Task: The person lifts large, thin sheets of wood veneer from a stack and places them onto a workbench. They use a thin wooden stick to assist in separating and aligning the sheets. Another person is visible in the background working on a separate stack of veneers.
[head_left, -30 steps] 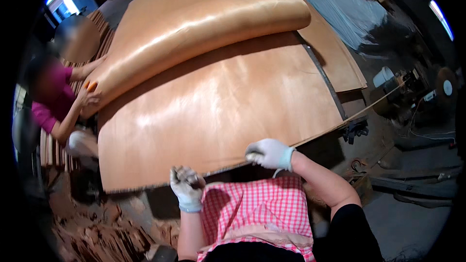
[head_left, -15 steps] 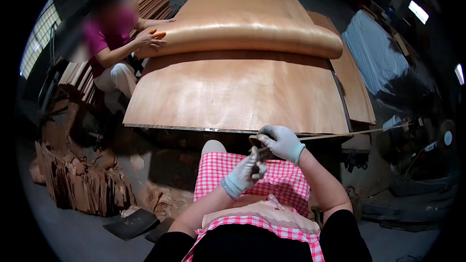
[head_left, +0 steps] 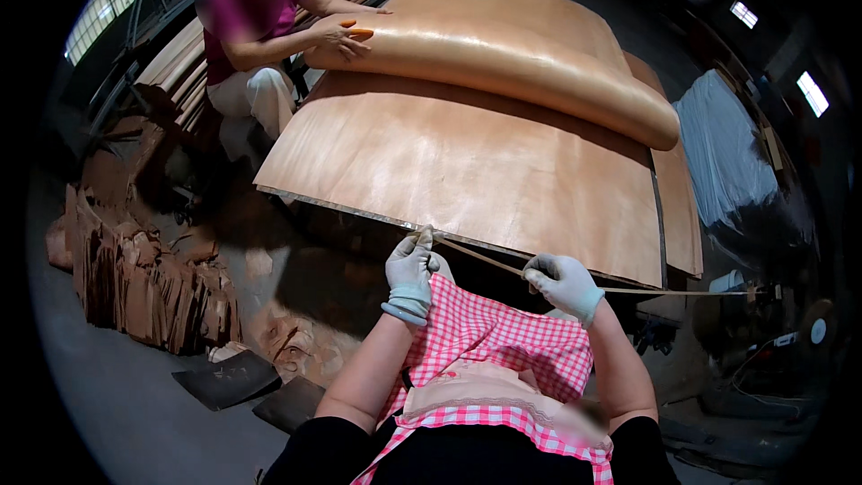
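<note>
A narrow tan tape (head_left: 481, 257) runs taut between my two gloved hands along the front edge of the wood veneer sheet (head_left: 467, 171). My left hand (head_left: 413, 269) pinches the tape's end at the middle of that edge, fingertips up against it. Farther right, my right hand (head_left: 564, 287) closes on the same strip, a little out from the edge. Beyond it the tape continues right toward a dark machine (head_left: 772, 341). A large curled roll of veneer (head_left: 503, 76) lies across the stack, and a co-worker's hands (head_left: 348, 38) rest on its left end.
The co-worker in a magenta top (head_left: 247, 13) crouches at the left of the stack. Broken veneer scraps (head_left: 153, 278) stand piled on the floor at left, near dark flat pieces (head_left: 229, 380). A plastic-covered pile (head_left: 723, 148) stands at right.
My hands have moved apart: the left went up and left to the veneer's edge, the right slightly down and right. Tape now spans between them. The whole view has tilted.
</note>
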A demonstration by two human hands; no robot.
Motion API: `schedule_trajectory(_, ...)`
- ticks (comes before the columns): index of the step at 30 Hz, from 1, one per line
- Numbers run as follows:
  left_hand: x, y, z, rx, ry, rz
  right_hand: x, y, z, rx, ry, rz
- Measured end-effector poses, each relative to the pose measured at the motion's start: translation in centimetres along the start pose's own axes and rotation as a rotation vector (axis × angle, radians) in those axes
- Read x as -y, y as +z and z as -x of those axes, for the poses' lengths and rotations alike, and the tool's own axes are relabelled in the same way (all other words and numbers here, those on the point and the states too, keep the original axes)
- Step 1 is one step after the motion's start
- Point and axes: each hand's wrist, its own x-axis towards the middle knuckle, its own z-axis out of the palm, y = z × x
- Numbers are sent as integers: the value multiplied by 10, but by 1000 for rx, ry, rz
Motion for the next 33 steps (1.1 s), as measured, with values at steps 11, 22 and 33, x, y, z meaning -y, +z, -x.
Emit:
schedule_trajectory(11,-5,-23,-26,-139,28,87,-38,2,-41,72,55,-92)
schedule_trajectory(22,-52,-94,-94,-242,284,-3,-127,-70,-49,-503,-121,450)
schedule_trajectory(33,-94,-117,-133,-299,343,-137,-113,-87,-68,66,210,376)
